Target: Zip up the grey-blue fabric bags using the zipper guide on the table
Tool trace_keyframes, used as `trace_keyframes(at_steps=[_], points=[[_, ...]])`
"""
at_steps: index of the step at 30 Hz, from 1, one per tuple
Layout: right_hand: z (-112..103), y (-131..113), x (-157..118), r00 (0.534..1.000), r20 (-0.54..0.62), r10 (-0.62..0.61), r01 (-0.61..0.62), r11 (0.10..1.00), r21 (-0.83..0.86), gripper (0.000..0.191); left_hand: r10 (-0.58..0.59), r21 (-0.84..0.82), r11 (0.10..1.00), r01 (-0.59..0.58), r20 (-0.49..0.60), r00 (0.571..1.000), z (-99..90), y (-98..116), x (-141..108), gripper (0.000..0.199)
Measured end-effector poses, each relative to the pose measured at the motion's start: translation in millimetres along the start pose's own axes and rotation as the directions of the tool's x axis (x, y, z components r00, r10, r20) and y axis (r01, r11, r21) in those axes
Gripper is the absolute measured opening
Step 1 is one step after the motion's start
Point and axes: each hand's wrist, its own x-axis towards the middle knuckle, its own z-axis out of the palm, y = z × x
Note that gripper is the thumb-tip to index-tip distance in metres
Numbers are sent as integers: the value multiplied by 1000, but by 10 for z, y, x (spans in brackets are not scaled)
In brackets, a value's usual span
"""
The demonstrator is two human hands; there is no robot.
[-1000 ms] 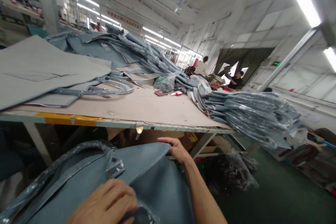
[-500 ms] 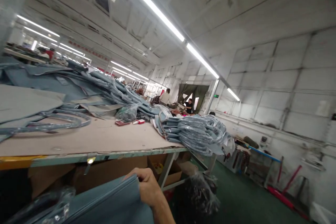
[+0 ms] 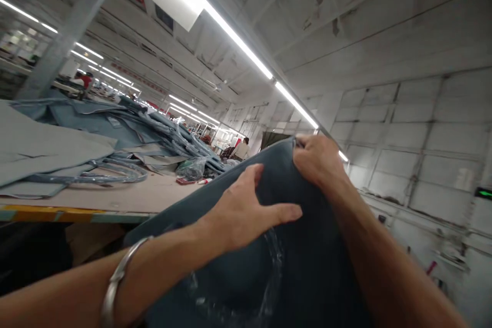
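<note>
A large dark-blue bag (image 3: 311,251) is filling the lower centre of the frame, its top edge slanting up to a corner just right of centre, and its smooth side is facing the camera. The right hand (image 3: 319,159) is holding that corner, its fingers pinching the edge, while the forearm is running down to the lower right. The left hand (image 3: 234,210) is hanging in front of the bag at the centre of the frame, its thumb and fingers spreading wide apart; whether it is touching the surface, I cannot tell. A silver bracelet (image 3: 119,279) is circling the left wrist at the lower left. Below the left hand, a plastic-wrapped handle (image 3: 274,261) is curving across the bag's side. At the left of the frame, a desk (image 3: 111,200) is carrying a pale grey panel (image 3: 49,148), a heap of blue pieces (image 3: 88,120), wrapped loops (image 3: 115,174) and, near the bag's edge, a clear plastic bundle (image 3: 191,169). Beyond the bag's upper edge, a person in a light top (image 3: 241,149) is showing near the middle of the frame
</note>
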Motion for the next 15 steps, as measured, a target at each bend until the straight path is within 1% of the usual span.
trace_keyframes(at_steps=[1,2,3,4,5,6,8,10,11,13,14,15], points=[[-1,-87,96,999,16,-39,41,993,-107,12,52,-45,998,-51,10,999,1,27,87,116],[31,-181,163,994,62,-93,106,964,-243,12,90,-108,990,-85,39,995,-7,38,144,113],[86,-281,199,985,111,-135,166,924,-345,14,115,-173,980,-102,69,991,-21,39,167,107],[157,-384,206,973,156,-168,218,886,-409,17,124,-234,967,-99,94,988,-41,35,159,98],[237,-487,189,962,196,-189,258,862,-436,20,116,-285,955,-81,110,987,-67,30,123,90],[321,-588,151,955,222,-199,277,868,-413,22,99,-320,946,-60,107,989,-99,21,67,84],[492,-760,40,939,274,-208,287,912,-293,23,35,-366,930,-10,62,997,-178,-17,-76,78],[664,-869,-81,914,337,-227,285,949,-136,19,-62,-427,901,69,32,998,-278,-109,-210,70],[754,-897,-138,894,378,-242,284,957,-60,15,-123,-456,882,122,29,992,-337,-180,-267,63],[941,-903,-238,833,479,-276,268,960,86,17,-239,-482,848,221,25,971,-480,-357,-367,45],[1038,-887,-285,793,533,-295,243,955,168,21,-283,-475,843,252,6,959,-562,-452,-421,38],[1136,-862,-332,753,578,-315,205,946,249,24,-326,-465,839,283,-12,945,-649,-543,-483,35]])
